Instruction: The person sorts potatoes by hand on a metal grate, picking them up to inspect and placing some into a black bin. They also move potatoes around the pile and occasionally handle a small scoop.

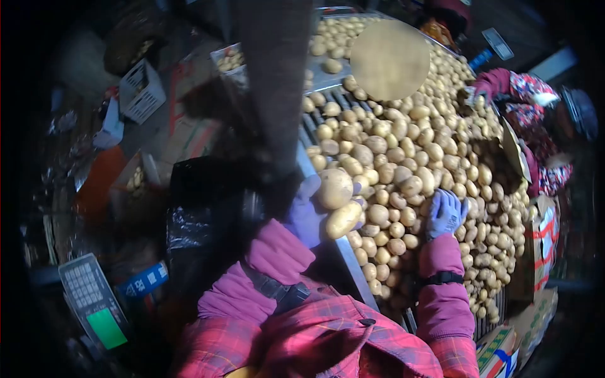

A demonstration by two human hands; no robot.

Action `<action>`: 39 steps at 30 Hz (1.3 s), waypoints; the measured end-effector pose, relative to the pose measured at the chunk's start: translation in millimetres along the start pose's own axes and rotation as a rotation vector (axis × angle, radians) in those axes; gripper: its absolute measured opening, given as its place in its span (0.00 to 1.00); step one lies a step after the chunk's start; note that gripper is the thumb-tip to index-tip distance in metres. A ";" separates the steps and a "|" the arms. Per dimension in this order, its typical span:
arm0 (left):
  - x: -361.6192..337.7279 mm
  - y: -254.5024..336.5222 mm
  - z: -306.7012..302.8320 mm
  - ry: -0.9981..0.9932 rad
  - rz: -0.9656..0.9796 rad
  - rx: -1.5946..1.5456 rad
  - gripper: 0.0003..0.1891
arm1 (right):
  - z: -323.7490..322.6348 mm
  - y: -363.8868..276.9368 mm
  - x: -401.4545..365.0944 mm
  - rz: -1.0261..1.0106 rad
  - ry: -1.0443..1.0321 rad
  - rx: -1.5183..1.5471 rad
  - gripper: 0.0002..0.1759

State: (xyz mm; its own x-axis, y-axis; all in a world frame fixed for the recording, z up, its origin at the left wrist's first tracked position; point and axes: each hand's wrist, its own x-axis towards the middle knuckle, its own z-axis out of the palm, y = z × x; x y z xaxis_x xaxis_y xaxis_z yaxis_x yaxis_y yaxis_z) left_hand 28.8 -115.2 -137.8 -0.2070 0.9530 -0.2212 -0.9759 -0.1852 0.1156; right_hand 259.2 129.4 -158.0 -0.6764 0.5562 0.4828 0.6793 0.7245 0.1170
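The left hand, in a lavender glove, holds a large, round, tan potato and, at its six o'clock, a smooth, oblong, pale-yellow potato; its fingers curl round both, tips showing at their three o'clock. At the left hand's three o'clock, the right hand, in a matching glove, rests on a heap of loose tan potatoes on a metal-edged surface. Its fingers are slightly parted; whether they grip one is hidden. Both held potatoes look stiff and solid, the round one probably heavier, their skins perhaps bruising if dropped. The round one likely wants a wide palm grip, the oblong one a hold across its waist, as its smooth ends could slip.
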 end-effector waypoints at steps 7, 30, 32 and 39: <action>-52.3 24.8 -26.4 0.187 0.128 0.148 0.35 | 6.5 6.3 0.3 0.012 -0.072 -0.078 0.15; -187.7 53.0 -75.7 0.587 0.731 0.303 0.32 | 19.5 27.8 -4.2 -0.044 -0.142 -0.145 0.19; -191.5 56.1 -78.2 0.607 0.626 0.201 0.29 | 18.1 27.1 -4.0 -0.020 -0.174 -0.150 0.19; -201.4 72.7 -79.5 0.774 0.495 -0.103 0.32 | 25.2 33.1 -5.3 -0.068 -0.090 -0.129 0.19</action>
State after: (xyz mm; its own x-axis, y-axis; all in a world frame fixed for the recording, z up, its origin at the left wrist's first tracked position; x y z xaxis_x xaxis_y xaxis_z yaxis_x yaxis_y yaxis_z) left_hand -5.9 -339.7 -161.9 -0.5545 0.3409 -0.7592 -0.7577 -0.5842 0.2910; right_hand 278.1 160.6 -178.5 -0.7409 0.5460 0.3911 0.6580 0.7068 0.2597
